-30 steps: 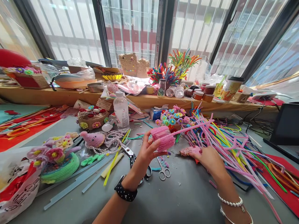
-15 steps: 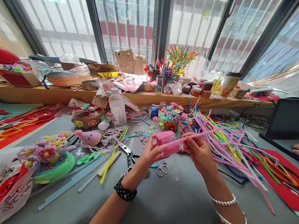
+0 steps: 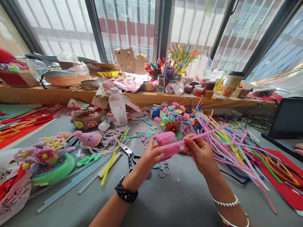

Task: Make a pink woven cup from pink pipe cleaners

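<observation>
My left hand (image 3: 152, 153) is wrapped round a clear plastic bottle (image 3: 176, 139) whose side is covered in pink pipe cleaner (image 3: 168, 148). From that pink wrapping a loose pipe cleaner strand (image 3: 208, 131) runs out to the right. My right hand (image 3: 197, 149) pinches this strand close to the bottle, and its free end points toward the upper right. Below the hands, small scissors (image 3: 163, 170) lie on the grey table (image 3: 170, 201). Larger black-handled scissors (image 3: 129, 153) lie behind my left forearm, which hides part of them.
Loose pipe cleaners (image 3: 232, 148) spread over the right side. A flower basket (image 3: 171, 121) stands behind my hands. At left are a water bottle (image 3: 117, 108), bead strings (image 3: 111, 140), glue sticks (image 3: 71, 186) and a green flower pot (image 3: 55, 171). A co-worker's hand (image 3: 298, 148) is by a laptop (image 3: 287, 123).
The view has shifted slightly. My left hand still holds the wrapped bottle, and my right hand has moved a little left along the strand, still pinching it.
</observation>
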A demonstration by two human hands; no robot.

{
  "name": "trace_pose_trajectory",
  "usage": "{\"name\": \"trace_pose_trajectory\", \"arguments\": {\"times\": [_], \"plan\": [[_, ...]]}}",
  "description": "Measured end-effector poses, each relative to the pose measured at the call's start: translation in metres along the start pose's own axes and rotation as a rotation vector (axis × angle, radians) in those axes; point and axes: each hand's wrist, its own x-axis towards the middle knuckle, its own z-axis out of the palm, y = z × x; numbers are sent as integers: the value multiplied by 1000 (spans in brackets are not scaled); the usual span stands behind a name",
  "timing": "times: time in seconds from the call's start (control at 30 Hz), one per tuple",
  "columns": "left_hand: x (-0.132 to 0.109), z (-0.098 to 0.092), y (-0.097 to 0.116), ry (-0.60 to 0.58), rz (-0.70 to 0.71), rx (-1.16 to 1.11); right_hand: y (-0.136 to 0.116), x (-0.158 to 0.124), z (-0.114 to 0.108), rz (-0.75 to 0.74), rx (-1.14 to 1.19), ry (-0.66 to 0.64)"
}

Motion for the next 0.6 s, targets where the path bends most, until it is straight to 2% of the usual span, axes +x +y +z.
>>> {"name": "trace_pose_trajectory", "arguments": {"times": [0.6], "plan": [[-1,-2,3,-89,-35,9,1,0,-5,-50,-110,-72]]}}
